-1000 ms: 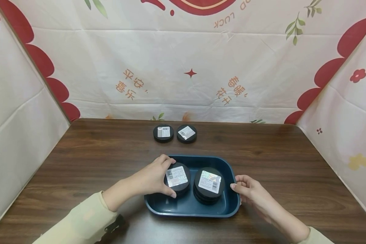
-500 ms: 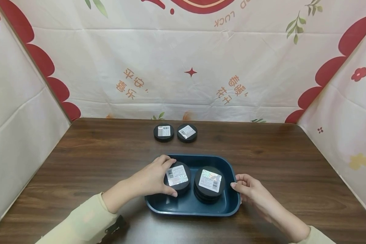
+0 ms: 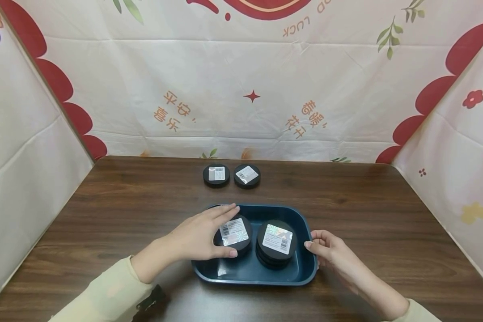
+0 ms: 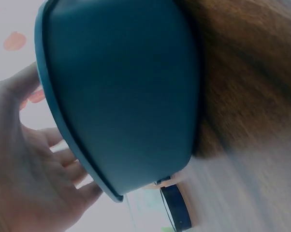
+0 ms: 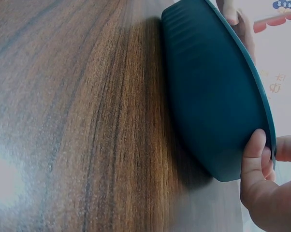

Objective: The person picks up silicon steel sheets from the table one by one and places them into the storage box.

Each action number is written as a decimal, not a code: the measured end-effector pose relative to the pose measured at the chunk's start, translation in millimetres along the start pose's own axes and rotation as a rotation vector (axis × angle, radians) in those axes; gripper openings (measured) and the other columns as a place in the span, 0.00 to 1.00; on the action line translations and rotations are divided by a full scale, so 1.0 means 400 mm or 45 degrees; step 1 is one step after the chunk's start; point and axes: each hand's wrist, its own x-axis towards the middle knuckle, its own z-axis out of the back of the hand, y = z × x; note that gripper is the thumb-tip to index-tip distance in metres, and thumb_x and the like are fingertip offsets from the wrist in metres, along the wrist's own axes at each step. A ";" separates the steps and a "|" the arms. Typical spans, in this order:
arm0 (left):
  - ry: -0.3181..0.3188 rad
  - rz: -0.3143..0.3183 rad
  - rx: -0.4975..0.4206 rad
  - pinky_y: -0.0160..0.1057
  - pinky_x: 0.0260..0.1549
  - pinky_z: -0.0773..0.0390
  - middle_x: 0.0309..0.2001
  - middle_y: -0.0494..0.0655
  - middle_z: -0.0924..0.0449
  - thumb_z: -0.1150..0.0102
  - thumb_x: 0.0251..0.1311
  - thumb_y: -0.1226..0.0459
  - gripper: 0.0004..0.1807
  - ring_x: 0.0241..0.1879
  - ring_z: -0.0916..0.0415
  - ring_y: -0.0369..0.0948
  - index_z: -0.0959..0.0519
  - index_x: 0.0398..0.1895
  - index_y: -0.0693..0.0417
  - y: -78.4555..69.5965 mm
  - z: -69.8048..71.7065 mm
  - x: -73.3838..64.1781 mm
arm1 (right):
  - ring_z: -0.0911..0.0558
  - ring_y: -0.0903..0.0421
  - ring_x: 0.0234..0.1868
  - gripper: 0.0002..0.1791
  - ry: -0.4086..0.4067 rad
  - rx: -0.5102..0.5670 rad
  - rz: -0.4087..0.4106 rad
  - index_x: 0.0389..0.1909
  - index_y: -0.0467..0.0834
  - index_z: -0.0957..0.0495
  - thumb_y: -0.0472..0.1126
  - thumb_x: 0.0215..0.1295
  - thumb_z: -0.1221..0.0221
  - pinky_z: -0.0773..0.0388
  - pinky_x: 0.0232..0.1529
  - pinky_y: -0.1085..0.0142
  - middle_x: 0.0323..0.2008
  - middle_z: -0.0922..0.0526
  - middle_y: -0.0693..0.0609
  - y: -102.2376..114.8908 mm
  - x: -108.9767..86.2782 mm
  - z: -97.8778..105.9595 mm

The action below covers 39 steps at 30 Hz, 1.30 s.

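Note:
A dark blue rectangular tray (image 3: pixel 252 282) sits on the table, holding two stacks of black round discs with white labels. My left hand (image 3: pixel 199 235) is spread around the left stack (image 3: pixel 243 247), its fingers straightened and the thumb along the near side. In the left wrist view the tray's outer wall (image 4: pixel 119 96) hides the discs, and the left hand (image 4: pixel 36 179) reaches over the rim. Beyond it lies the right stack (image 3: pixel 276 258), touched by neither hand. My right hand (image 3: pixel 333 252) pinches the tray's right rim; the right wrist view shows its fingers (image 5: pixel 254 150) against the wall.
Two more black discs, a left one (image 3: pixel 216 175) and a right one (image 3: pixel 247 176), lie side by side behind the tray near the table's back edge. The brown wooden table (image 3: pixel 104 232) is enclosed by printed white cloth (image 3: pixel 217 67) at the back and sides.
My left hand has loosened from the left stack: its fingers have straightened and spread away from the discs. The right hand and the tray have stayed in place.

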 end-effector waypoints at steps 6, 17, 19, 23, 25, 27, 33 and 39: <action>-0.031 -0.120 0.061 0.46 0.68 0.56 0.73 0.39 0.59 0.46 0.51 0.35 0.51 0.72 0.65 0.39 0.52 0.73 0.46 0.005 0.007 -0.005 | 0.25 0.54 0.33 0.27 0.015 -0.003 0.005 0.55 0.28 0.43 0.43 0.66 0.46 0.24 0.34 0.64 0.35 0.26 0.45 0.001 0.000 0.002; -0.081 -0.100 0.156 0.50 0.68 0.61 0.74 0.39 0.64 0.51 0.51 0.31 0.50 0.72 0.68 0.41 0.54 0.74 0.40 0.027 0.011 -0.012 | 0.24 0.54 0.33 0.28 0.029 -0.010 0.011 0.55 0.28 0.44 0.43 0.66 0.46 0.24 0.35 0.63 0.34 0.26 0.46 -0.001 0.002 0.004; -0.103 -0.092 0.161 0.50 0.68 0.62 0.74 0.38 0.65 0.51 0.52 0.32 0.50 0.72 0.69 0.42 0.55 0.74 0.40 0.034 0.016 -0.012 | 0.24 0.54 0.33 0.27 0.020 -0.009 0.005 0.55 0.28 0.43 0.43 0.66 0.46 0.24 0.34 0.63 0.34 0.26 0.46 -0.002 0.002 0.003; -0.183 -0.074 0.159 0.51 0.68 0.63 0.74 0.39 0.64 0.47 0.52 0.34 0.50 0.72 0.68 0.43 0.55 0.74 0.41 0.052 0.032 -0.009 | 0.25 0.53 0.32 0.27 0.003 0.002 -0.011 0.55 0.29 0.43 0.43 0.66 0.46 0.24 0.34 0.62 0.34 0.26 0.46 -0.002 0.002 0.002; -0.207 -0.054 0.158 0.51 0.68 0.63 0.74 0.40 0.62 0.46 0.52 0.35 0.50 0.72 0.68 0.42 0.55 0.74 0.41 0.059 0.042 -0.009 | 0.25 0.53 0.33 0.27 0.005 0.006 -0.014 0.55 0.29 0.43 0.43 0.66 0.46 0.24 0.34 0.62 0.34 0.27 0.46 -0.003 0.002 0.001; -0.214 -0.032 0.156 0.52 0.68 0.62 0.74 0.41 0.61 0.45 0.52 0.36 0.50 0.72 0.68 0.42 0.54 0.74 0.42 0.064 0.050 -0.010 | 0.25 0.54 0.33 0.27 0.013 0.004 -0.012 0.55 0.29 0.44 0.43 0.66 0.46 0.24 0.34 0.63 0.34 0.27 0.46 -0.003 0.002 0.002; -0.190 0.040 0.167 0.53 0.68 0.64 0.73 0.44 0.60 0.48 0.53 0.35 0.51 0.72 0.70 0.42 0.56 0.74 0.44 0.078 0.062 -0.014 | 0.25 0.54 0.32 0.28 0.029 -0.002 -0.005 0.56 0.29 0.44 0.43 0.66 0.46 0.24 0.34 0.63 0.34 0.27 0.46 -0.001 0.001 0.004; -0.206 0.085 0.174 0.52 0.68 0.65 0.74 0.45 0.62 0.49 0.54 0.35 0.51 0.72 0.71 0.42 0.58 0.74 0.46 0.099 0.066 -0.008 | 0.25 0.54 0.33 0.28 0.027 -0.002 0.000 0.56 0.28 0.44 0.43 0.66 0.46 0.24 0.34 0.63 0.34 0.27 0.46 0.001 0.000 0.003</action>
